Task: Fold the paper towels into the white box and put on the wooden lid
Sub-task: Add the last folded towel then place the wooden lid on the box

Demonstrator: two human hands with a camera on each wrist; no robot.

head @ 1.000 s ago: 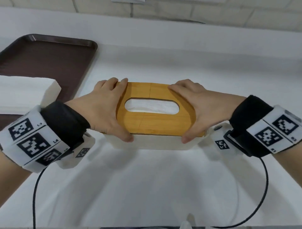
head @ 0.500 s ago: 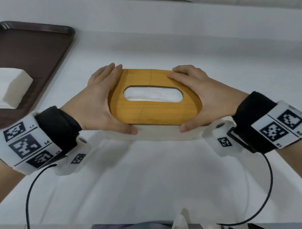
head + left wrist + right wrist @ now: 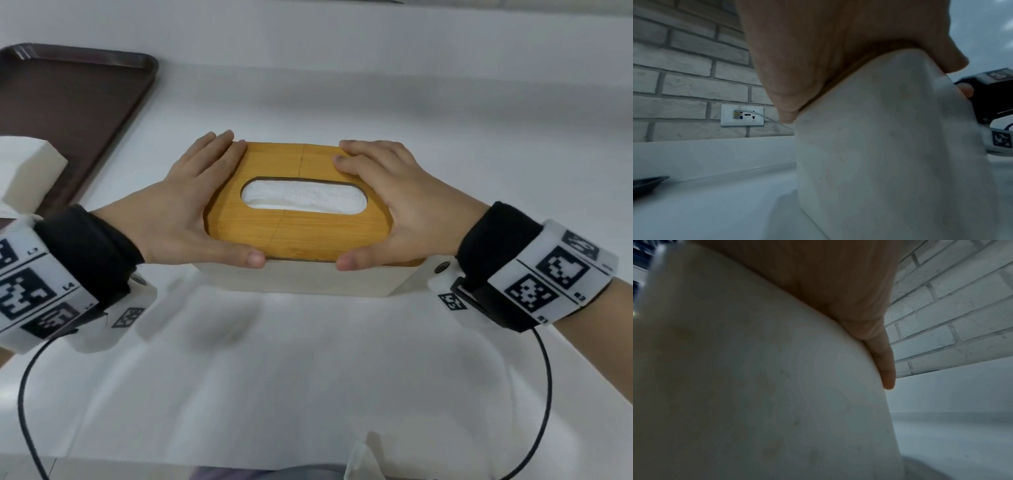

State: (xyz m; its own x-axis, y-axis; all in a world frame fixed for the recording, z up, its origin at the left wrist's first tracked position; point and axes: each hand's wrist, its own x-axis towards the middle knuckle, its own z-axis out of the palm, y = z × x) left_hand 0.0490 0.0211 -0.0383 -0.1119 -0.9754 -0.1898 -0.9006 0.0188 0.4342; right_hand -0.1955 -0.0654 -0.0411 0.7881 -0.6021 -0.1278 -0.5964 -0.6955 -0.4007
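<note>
The wooden lid (image 3: 308, 236) with an oval slot lies on the white box (image 3: 301, 279) at the middle of the table. White paper towels (image 3: 305, 197) show through the slot. My left hand (image 3: 191, 205) lies over the lid's left end, fingers straight along the far edge and thumb on the front edge. My right hand (image 3: 411, 205) mirrors it on the right end, fingers resting on the lid's top. The left wrist view has the left hand (image 3: 818, 56) capping the box (image 3: 890, 146). The right wrist view has the right hand (image 3: 838, 280) over the box (image 3: 756, 386).
A dark brown tray (image 3: 68, 102) lies at the far left, with a stack of white paper towels (image 3: 27, 171) on it. A brick wall with a wall socket (image 3: 742, 115) stands behind the table. Black cables hang from both wrists.
Both hands stay on the lid's ends. The lid sits lower and flatter on the box than a second ago, and the head view has shifted closer.
</note>
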